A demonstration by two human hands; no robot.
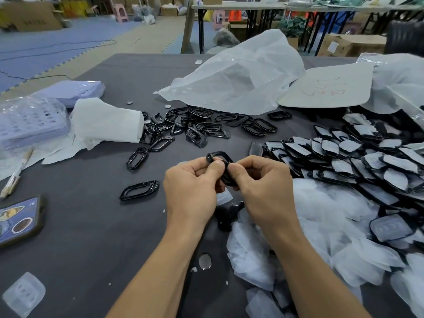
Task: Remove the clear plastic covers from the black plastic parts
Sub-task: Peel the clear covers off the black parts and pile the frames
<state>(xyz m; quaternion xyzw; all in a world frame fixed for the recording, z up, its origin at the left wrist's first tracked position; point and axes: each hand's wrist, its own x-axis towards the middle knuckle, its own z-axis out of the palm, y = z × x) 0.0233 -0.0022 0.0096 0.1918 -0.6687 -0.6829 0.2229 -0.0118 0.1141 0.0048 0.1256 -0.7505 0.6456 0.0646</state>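
While held above the counter (91,226), one black plastic part (226,167) is pinched by left hand (191,191) and right hand (263,187).

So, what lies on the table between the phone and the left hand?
In the head view, one black frame lies on the dark table between the phone and the left hand.

Left hand (190,191) and right hand (263,191): both mine, both bare. Thumbnails cut short, plain. Creases show across the knuckles. Left forearm (160,271) and right forearm (316,271) are uncovered right down to the bottom edge of view.
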